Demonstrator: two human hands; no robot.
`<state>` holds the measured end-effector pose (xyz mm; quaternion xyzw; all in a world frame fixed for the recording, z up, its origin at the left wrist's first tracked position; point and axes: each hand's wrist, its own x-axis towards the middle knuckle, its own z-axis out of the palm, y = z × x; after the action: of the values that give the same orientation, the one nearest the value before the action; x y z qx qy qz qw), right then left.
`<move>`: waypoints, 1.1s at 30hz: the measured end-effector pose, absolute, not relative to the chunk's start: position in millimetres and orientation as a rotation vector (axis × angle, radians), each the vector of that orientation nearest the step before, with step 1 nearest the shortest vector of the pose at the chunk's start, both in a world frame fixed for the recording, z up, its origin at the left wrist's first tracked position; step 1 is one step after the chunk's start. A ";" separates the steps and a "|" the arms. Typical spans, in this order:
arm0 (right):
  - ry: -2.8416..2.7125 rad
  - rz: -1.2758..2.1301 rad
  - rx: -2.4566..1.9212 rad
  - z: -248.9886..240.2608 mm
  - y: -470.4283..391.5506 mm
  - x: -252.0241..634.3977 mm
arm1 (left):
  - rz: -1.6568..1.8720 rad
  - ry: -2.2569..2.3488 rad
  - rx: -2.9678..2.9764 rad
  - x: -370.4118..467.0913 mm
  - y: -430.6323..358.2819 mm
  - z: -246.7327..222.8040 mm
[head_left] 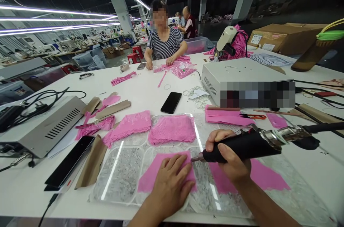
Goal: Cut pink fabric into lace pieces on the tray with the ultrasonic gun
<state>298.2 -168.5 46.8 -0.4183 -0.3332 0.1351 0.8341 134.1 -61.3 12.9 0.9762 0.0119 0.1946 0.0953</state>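
My left hand (173, 180) lies flat with spread fingers on a pink fabric piece (150, 175), which rests on a clear patterned mat (120, 177). My right hand (228, 155) is wrapped round a black handheld tool (242, 147). The tool's metal tip touches or nearly touches the right edge of that piece, close to my left fingers. Under my right hand and forearm lies another pink piece (268, 177), partly hidden. Two stacks of pink lace-edged fabric, a left stack (134, 125) and a right stack (172, 129), sit behind my left hand.
Metal boxes stand at left (56, 123) and right (242, 71). A black phone (171, 102) lies mid-table. Orange-handled scissors (254, 116) rest by folded pink fabric (228, 116). Across the table (107, 87), a person in a striped top (166, 42) handles pink strips. A cable trails right from the tool.
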 end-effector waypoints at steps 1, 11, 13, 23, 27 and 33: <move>-0.686 0.291 -0.880 47.3 -169.1 298.9 | 0.620 0.025 2.875 133.4 -61.6 14.9; -0.647 0.473 -0.815 55.6 -179.4 299.5 | 0.761 -0.133 2.716 119.0 -89.1 29.6; -0.668 0.498 -0.810 55.3 -179.7 298.1 | 0.743 -0.143 2.717 119.1 -92.2 27.8; -0.712 0.520 -0.820 52.9 -180.5 297.3 | 0.733 -0.155 2.726 119.3 -91.8 24.6; -0.728 0.502 -0.828 50.0 -178.1 295.6 | 0.743 -0.162 2.724 119.8 -91.0 21.9; -0.717 0.466 -0.826 56.5 -181.6 300.3 | 0.795 -0.202 2.726 119.6 -89.5 20.1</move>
<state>300.3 -181.6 56.5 -0.3890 -0.3376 0.2196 0.8286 119.6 -89.5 20.1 0.9472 -0.0701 0.2764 0.1466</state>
